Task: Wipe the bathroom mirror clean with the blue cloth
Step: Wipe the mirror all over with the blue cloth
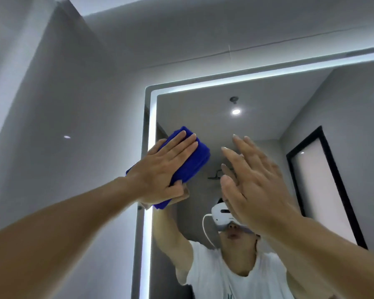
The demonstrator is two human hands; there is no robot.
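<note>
Blue cloth (194,160) sits on the mirror (257,126), high up on its left side, right next to the bright strip of light (152,117) that runs round the edge of the glass. The glass looks smooth and shiny. To the left of it is a plain grey wall (73,104), shiny too, with a small spot of light on it.

In the mirror I can see the room behind: a round lamp (235,111) lit in the ceiling, a door with a dark frame (324,190) on the right, and the person in a white shirt (235,277) with a white headset (221,214) on.

The cloth is a deep, strong blue. It is folded into a thick pad, and a loose end hangs out at the bottom.

The left hand (162,169) lies flat on the cloth and presses it to the glass. Its fingers are straight and close together on top of the pad, and the thumb lies along the lower edge.

The right hand (253,180) is up in front of the mirror, to the right of the cloth and apart from it. Its fingers are straight and a bit spread, and it holds nothing. It is blurry, so I cannot tell if it touches the glass.
</note>
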